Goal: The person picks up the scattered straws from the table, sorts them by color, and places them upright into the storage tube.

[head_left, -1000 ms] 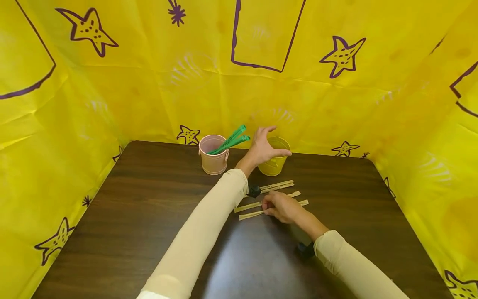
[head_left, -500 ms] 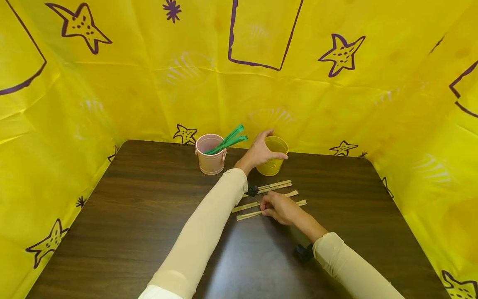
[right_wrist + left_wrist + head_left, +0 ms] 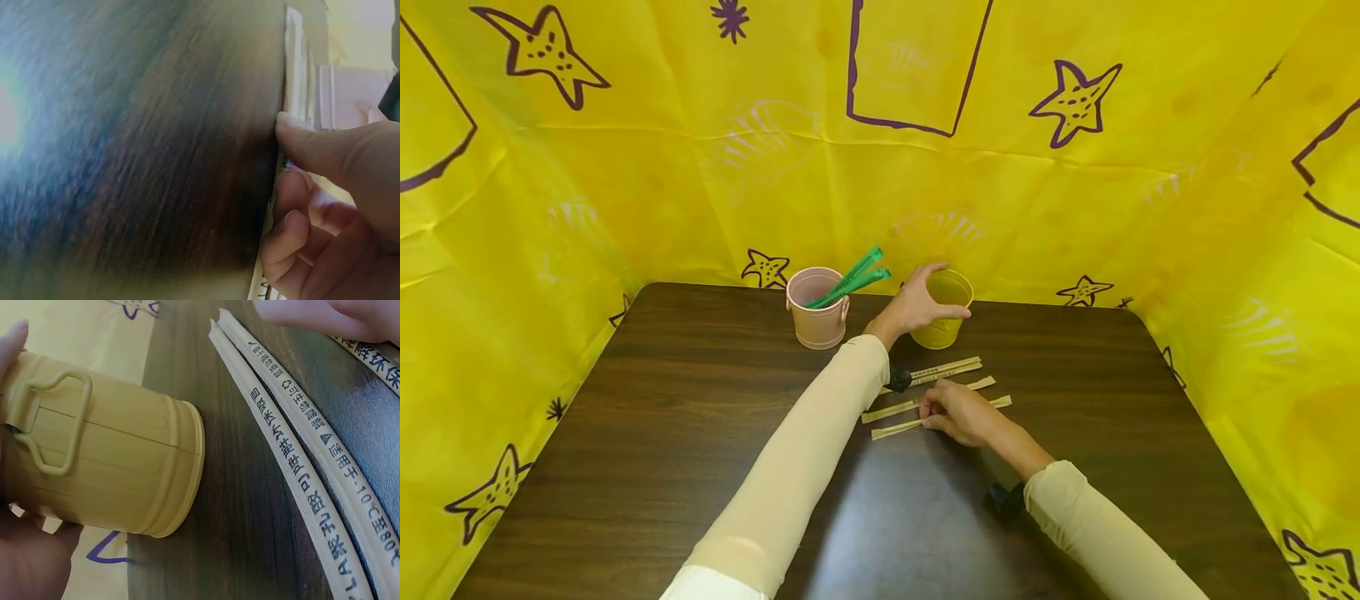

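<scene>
1. Yellow cloth, the sheet (image 3: 737,192), rose behind the table and along both sides, walling in any reach past the far edge.
2. The table (image 3: 700,375) was dark and wood-grained. Its far edge ran close behind both buckets; open room lay left, right and towards the person.
3. The yellow bucket (image 3: 936,333) stood near that far edge, with a narrow bare strip between its base and the straws.
4. The pink bucket (image 3: 817,327) stood upright to its left, just apart.
5. The left hand (image 3: 917,302) was spread wide, thumb and fingers curved round the yellow bucket near its rim, apparently steadying it.
6. The right hand (image 3: 958,414) was nearly closed, thumb and fingertips pinching the near straw.
7. Two green straws (image 3: 865,282) leaned out of the pink bucket to the right.
8. Tan straws lay roughly parallel: the far pair (image 3: 294,456) side by side, then the middle straw (image 3: 887,412), then the near straw (image 3: 897,429), closest to the person.
9. The step in hand looked like picking up the near straw; the next move seemed to call for a firm pinch and a straight lift, without dragging the middle straw.
</scene>
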`<state>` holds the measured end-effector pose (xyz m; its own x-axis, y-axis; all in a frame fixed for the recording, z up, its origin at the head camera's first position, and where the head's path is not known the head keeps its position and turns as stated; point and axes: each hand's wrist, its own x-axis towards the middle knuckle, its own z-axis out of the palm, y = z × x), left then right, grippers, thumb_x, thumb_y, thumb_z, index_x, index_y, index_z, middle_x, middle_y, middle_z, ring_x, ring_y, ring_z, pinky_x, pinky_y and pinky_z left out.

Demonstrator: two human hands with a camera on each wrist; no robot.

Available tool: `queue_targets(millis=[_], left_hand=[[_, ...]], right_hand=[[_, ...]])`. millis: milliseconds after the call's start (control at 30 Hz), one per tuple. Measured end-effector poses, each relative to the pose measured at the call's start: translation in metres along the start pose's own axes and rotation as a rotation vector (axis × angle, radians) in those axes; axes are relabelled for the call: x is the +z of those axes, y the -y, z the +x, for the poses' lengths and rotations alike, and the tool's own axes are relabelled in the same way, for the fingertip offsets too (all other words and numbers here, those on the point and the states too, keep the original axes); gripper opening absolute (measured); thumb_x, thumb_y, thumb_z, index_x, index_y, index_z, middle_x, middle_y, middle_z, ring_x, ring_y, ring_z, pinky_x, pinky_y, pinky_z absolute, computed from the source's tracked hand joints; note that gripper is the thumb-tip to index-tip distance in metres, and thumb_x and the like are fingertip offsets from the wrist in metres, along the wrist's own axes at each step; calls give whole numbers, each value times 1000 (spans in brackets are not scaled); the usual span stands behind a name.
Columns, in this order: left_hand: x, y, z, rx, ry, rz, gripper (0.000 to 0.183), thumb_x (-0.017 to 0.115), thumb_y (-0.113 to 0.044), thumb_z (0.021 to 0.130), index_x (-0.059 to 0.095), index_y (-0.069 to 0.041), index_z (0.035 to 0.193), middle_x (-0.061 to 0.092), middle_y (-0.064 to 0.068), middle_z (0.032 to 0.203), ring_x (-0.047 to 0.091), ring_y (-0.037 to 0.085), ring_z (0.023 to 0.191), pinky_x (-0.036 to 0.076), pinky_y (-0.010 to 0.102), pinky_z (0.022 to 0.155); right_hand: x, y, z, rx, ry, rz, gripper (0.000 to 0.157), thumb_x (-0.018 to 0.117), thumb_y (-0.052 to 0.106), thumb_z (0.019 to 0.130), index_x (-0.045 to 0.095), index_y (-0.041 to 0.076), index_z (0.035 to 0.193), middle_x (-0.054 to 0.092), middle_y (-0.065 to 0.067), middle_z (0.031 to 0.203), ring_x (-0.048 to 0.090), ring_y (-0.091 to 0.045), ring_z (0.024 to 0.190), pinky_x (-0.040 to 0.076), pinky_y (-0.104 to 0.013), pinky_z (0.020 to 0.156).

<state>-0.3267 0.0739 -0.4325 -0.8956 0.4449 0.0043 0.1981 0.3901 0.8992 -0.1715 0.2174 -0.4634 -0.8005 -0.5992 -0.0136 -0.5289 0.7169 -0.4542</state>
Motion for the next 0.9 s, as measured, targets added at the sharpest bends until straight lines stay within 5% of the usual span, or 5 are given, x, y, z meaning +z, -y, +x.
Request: queue_targets(millis=[333, 500, 767, 900], left_hand=[[-2, -7, -2, -5, 22, 12, 98, 82, -58, 80, 29, -33, 158, 23, 5, 169, 26, 33, 156, 33, 57, 121], [-4, -8, -2, -2, 25, 14, 97, 81, -58, 81, 29, -32, 159, 24, 6, 169, 27, 33, 155, 33, 57, 121], [-5, -6, -3, 7, 21, 52, 97, 81, -56, 82, 29, -30, 159, 25, 6, 169, 29, 33, 155, 33, 56, 122], [-4, -5, -4, 10, 29, 46, 97, 82, -54, 82, 29, -29, 159, 26, 6, 168, 31, 33, 154, 34, 56, 121]], right_hand=[[-14, 3, -10, -24, 50, -33, 12, 77, 16, 92, 65, 18, 88, 58, 3, 91, 52, -6, 79, 46, -24, 72], [-32, 2, -15, -10, 85, 83, 7, 72, 16, 95, 65, 16, 93, 64, 7, 91, 55, -5, 81, 48, -23, 74], [-69, 2, -21, -9, -28, 227, 16, 70, 15, 97, 69, 17, 113, 70, 1, 101, 61, -13, 90, 50, -24, 76], [-90, 3, -26, 23, -61, 287, 16, 68, 19, 99, 69, 22, 114, 69, -5, 97, 62, -19, 82, 53, -26, 71]])
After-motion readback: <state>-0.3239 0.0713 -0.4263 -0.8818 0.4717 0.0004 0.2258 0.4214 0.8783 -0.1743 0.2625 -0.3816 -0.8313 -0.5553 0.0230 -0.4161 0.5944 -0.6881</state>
